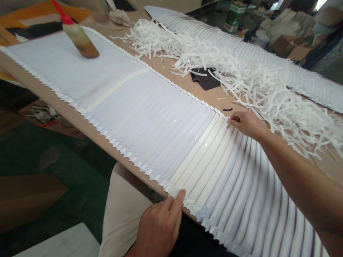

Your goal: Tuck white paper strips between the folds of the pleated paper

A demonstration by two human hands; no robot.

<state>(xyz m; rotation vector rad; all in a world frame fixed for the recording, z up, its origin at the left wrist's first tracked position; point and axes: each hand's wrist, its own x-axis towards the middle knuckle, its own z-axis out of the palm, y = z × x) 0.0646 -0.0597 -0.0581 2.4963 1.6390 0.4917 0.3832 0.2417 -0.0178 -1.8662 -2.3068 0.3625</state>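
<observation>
A long white sheet (150, 110) of overlapping slanted strips, like a row of slats, lies across the table, with small folded tabs along both long edges. At its far edge my right hand (248, 124) is closed in a pinch on the end of a white strip (226, 137). My left hand (162, 223) is at the near edge, fingers curled, thumb and forefinger closed on the strip ends there. The strips between my hands look creamier and lie flat; those to the right are raised and wavy. A squeeze bottle (81, 41) with a red nozzle and brownish contents rests on the sheet's left part.
A heap of loose white paper strips (230, 67) lies beyond the sheet, beside black pieces (206, 78). Another slatted sheet (241, 50) stretches behind it. A green can (235, 16) and cardboard boxes (286, 46) stand farther back. A brown carton (29, 200) is at lower left.
</observation>
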